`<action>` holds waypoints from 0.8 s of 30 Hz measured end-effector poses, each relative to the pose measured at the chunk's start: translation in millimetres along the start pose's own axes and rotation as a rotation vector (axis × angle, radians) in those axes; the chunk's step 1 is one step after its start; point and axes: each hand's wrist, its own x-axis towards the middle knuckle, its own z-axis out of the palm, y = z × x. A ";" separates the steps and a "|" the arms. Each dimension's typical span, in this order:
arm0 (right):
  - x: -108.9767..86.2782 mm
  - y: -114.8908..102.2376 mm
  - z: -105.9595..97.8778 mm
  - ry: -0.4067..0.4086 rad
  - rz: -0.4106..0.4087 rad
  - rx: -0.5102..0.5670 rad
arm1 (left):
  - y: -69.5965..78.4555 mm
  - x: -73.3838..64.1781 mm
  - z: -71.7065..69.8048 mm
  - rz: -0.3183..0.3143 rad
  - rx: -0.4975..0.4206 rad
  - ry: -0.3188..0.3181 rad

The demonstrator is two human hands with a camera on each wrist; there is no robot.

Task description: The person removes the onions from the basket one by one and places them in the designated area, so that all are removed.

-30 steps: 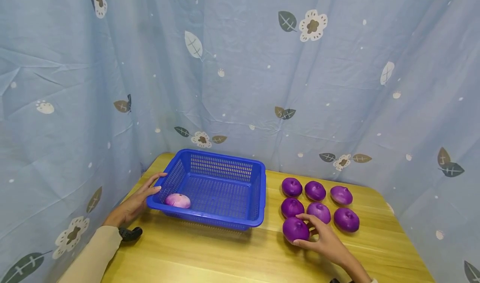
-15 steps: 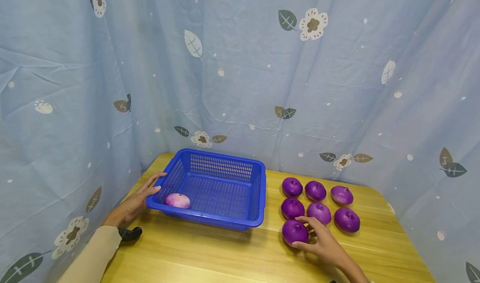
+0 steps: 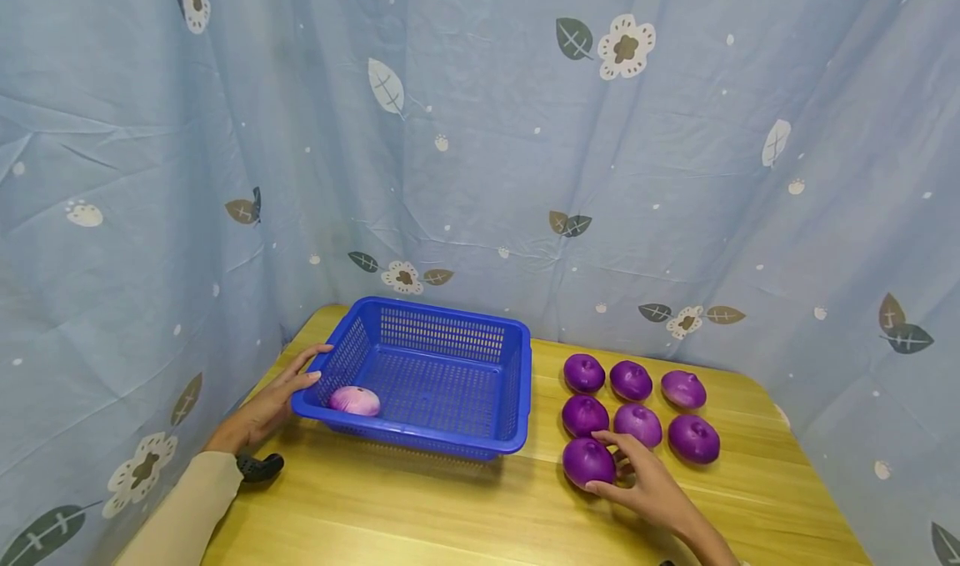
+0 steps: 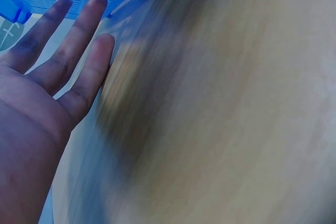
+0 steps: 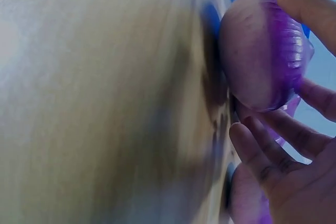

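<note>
My right hand (image 3: 647, 484) holds a purple onion (image 3: 588, 464) at the front of a group of onions, with thumb and fingertip against its sides. In the right wrist view this onion (image 5: 257, 51) shows a paler underside close to the tabletop, while the other fingers stand off below it. My left hand (image 3: 272, 398) rests at the left rim of a blue perforated plastic basket (image 3: 420, 448). Its fingers (image 4: 86, 59) look nearly straight by the basket's outer wall in the left wrist view. One pink-white onion (image 3: 356, 401) lies in the basket's front left corner.
Several more purple onions stand in rows behind and right of the held one, among them a back-row onion (image 3: 584, 373) and a right-side onion (image 3: 693, 439). Everything stands on a wooden table (image 3: 420, 512). A blue patterned curtain (image 3: 480, 174) encloses the table's back and sides.
The onion in my right hand has shifted very slightly left and nearer to me. My left hand, the basket and the other onions stay in place.
</note>
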 end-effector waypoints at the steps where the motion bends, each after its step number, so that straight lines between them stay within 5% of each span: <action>1: 0.3 -0.1 -0.4 0.002 0.002 -0.004 | -0.2 -0.3 -0.4 -0.001 0.002 0.001; 12: 15.8 -11.5 -19.6 0.036 -0.064 -0.036 | 1.2 -2.0 -3.3 0.014 -0.001 -0.009; 24: 58.3 -42.2 -31.2 0.014 -0.213 -0.005 | 0.9 1.1 -2.5 0.009 -0.010 -0.018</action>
